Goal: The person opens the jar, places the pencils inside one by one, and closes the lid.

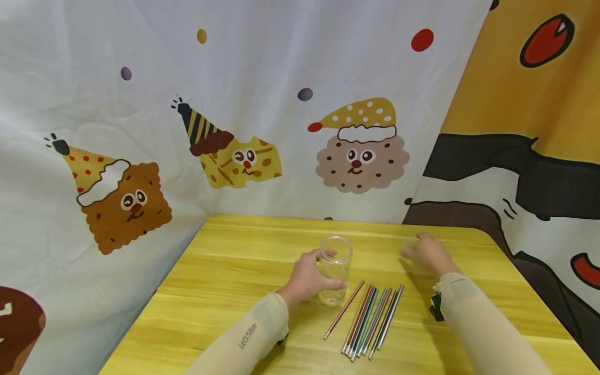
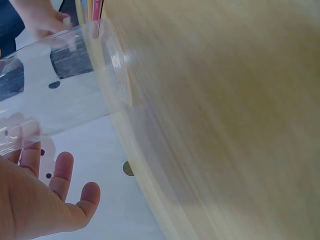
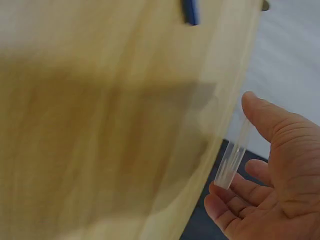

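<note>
On the table, a clear plastic jar (image 1: pixel 335 271) stands upright with its mouth uncovered. My left hand (image 1: pixel 309 276) grips its side, thumb in front and fingers behind. The left wrist view shows the see-through jar (image 2: pixel 65 85) above my spread lower fingers. Off to the right, my right hand (image 1: pixel 432 255) pinches a thin clear round piece, apparently a lid (image 3: pixel 232 162), edge-on between thumb and fingers. It is blurred in the head view. Several slim pencils (image 1: pixel 370 323) in red, green and dark colours lie side by side near the jar, with one red pencil (image 1: pixel 344 311) apart from the rest.
The yellow wood-grain table (image 1: pixel 225 271) meets a white printed curtain (image 1: pixel 262 78) along its back edge. More printed cloth (image 1: pixel 529 182) hangs at the right. In the right wrist view, the end of a blue stick (image 3: pixel 190 11) shows at the top.
</note>
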Available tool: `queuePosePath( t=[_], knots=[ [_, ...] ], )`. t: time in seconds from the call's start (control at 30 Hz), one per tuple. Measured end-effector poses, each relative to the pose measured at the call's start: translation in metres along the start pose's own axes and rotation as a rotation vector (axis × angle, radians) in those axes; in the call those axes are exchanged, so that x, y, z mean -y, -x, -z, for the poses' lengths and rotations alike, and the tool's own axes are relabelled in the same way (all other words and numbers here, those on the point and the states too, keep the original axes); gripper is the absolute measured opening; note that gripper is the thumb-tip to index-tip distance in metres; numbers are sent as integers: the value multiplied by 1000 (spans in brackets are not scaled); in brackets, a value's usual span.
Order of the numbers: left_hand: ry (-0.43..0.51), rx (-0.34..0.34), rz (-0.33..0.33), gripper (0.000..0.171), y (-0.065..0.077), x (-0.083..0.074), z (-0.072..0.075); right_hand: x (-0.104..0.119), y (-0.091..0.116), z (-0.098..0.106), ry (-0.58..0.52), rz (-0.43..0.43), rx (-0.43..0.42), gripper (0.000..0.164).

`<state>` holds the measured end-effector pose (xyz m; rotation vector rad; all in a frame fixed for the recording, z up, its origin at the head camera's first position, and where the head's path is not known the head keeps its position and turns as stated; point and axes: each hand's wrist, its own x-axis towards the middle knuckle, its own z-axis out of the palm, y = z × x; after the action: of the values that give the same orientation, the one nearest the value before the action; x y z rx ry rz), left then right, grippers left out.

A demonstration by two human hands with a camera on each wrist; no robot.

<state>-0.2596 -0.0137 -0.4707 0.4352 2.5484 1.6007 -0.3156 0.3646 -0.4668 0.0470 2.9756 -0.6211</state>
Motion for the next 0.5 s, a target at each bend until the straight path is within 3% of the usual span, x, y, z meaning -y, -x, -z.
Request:
queuePosePath(
  t=[0.27, 0.5],
  knots=[
    [-3, 4, -10, 77, 0, 2, -2, -15, 6, -7, 116, 11, -12, 86],
    [-8, -5, -12, 78, -1, 1, -2, -22, 4, -10, 97, -56, 10, 94]
  ],
)
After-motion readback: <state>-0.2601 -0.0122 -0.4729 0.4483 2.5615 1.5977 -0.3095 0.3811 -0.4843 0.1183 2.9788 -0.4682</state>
